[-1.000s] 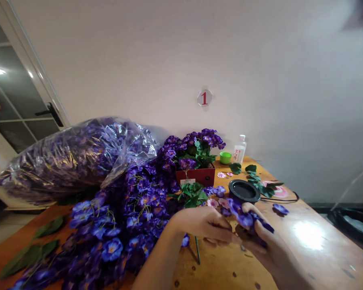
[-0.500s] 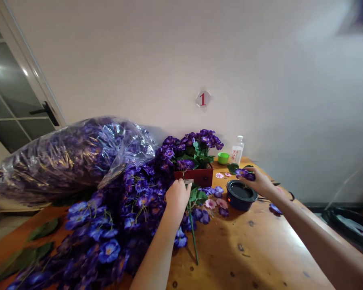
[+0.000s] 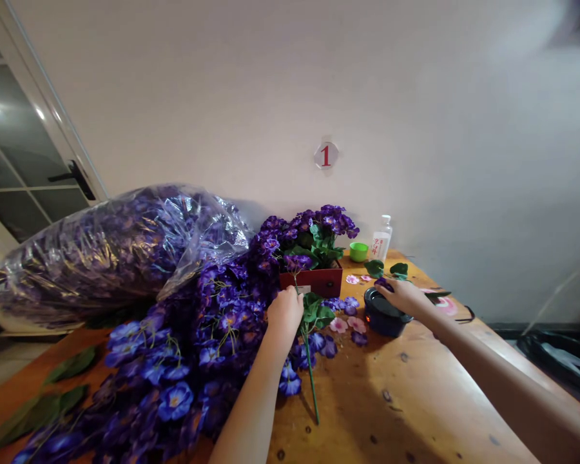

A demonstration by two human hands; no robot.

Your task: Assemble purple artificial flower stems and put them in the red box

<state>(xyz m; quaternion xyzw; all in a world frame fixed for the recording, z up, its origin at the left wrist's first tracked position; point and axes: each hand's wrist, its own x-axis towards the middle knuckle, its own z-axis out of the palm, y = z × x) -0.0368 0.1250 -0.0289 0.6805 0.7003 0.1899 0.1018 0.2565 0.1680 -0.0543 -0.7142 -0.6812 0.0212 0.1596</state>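
Observation:
My left hand (image 3: 285, 312) is closed on a green stem (image 3: 310, 380) with purple blossoms at its top. It rests at the edge of a big heap of purple artificial flowers (image 3: 193, 341). My right hand (image 3: 400, 294) reaches over a round black pot (image 3: 383, 314) with a small red light. Its fingers pinch a purple blossom (image 3: 381, 282) and press it down at the pot's rim.
A wooden table (image 3: 415, 399) carries a clear plastic bag of purple flowers (image 3: 111, 248), a red box (image 3: 314, 281) of flowers, a green cap (image 3: 358, 251), a clear bottle (image 3: 381, 240), loose green leaves (image 3: 386, 268) and pink petals (image 3: 347, 324). A window stands at the left.
Both hands moved apart from the near table edge. The left took hold of the stem by the heap; the right carried a blossom to the black pot and lowered it.

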